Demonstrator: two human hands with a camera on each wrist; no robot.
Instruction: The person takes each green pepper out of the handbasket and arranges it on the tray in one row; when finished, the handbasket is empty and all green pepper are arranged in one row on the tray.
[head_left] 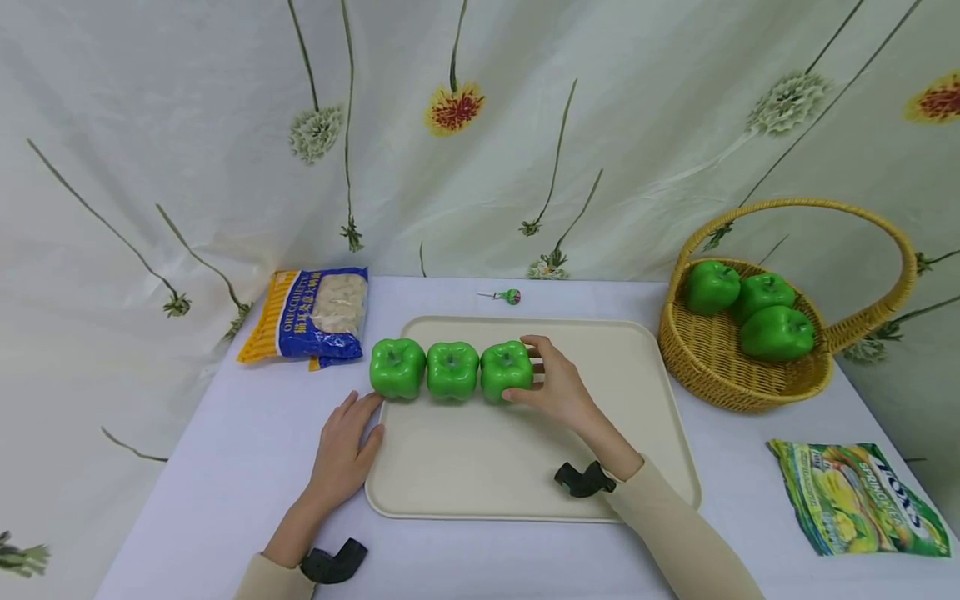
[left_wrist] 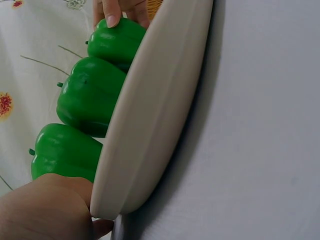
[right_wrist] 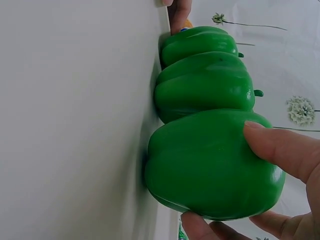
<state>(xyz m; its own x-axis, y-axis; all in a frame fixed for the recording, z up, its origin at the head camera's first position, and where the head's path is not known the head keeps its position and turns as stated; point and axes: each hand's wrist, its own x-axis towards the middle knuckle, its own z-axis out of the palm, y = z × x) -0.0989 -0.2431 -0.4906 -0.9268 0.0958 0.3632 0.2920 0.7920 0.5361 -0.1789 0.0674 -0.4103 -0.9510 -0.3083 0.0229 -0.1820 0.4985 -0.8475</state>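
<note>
Three green bell peppers stand side by side in a row along the cream tray: a left one, a middle one and a right one. My right hand holds the right pepper, thumb on its near side and fingers round its far side, as the right wrist view also shows. My left hand rests at the tray's left edge, fingers extended, fingertips right by the left pepper. In the left wrist view it partly hides that pepper's base.
A wicker basket with a tall handle holds three more green peppers at the right. A blue and yellow pasta bag lies back left, a lollipop behind the tray, and a green candy bag at the front right.
</note>
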